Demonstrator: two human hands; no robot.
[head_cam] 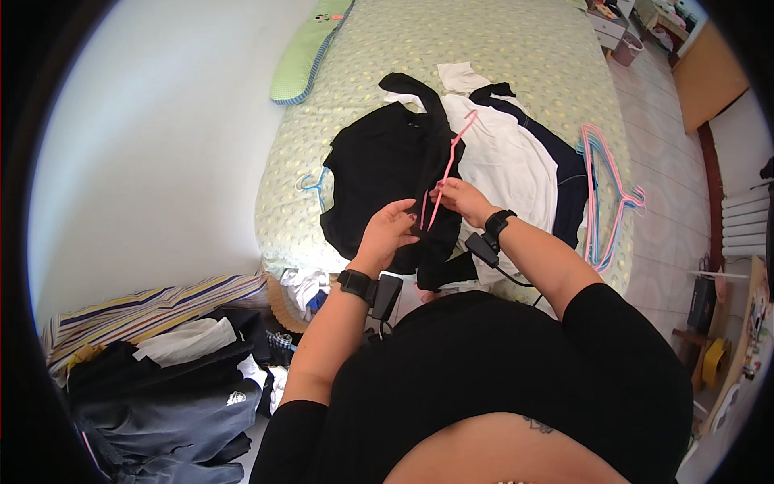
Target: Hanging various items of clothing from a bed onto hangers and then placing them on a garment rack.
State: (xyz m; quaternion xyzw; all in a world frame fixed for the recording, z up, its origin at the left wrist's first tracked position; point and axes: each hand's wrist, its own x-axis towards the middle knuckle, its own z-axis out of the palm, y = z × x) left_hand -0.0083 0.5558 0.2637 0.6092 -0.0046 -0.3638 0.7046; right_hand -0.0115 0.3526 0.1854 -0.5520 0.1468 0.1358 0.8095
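My right hand grips a pink clothes hanger and holds it up over the garments, its hook pointing away from me. My left hand is beside the hanger's near end, fingers apart; no hold on it can be made out. Beneath both hands a black top lies spread on the bed, and a blue hanger sticks out at its left. Right of it lie a white shirt and a dark navy garment, partly overlapping.
Several pink and blue hangers lie at the bed's right edge. A green long cushion rests by the wall. At lower left are piled dark clothes and a basket with clothes. A waste bin stands on the tiled floor at upper right.
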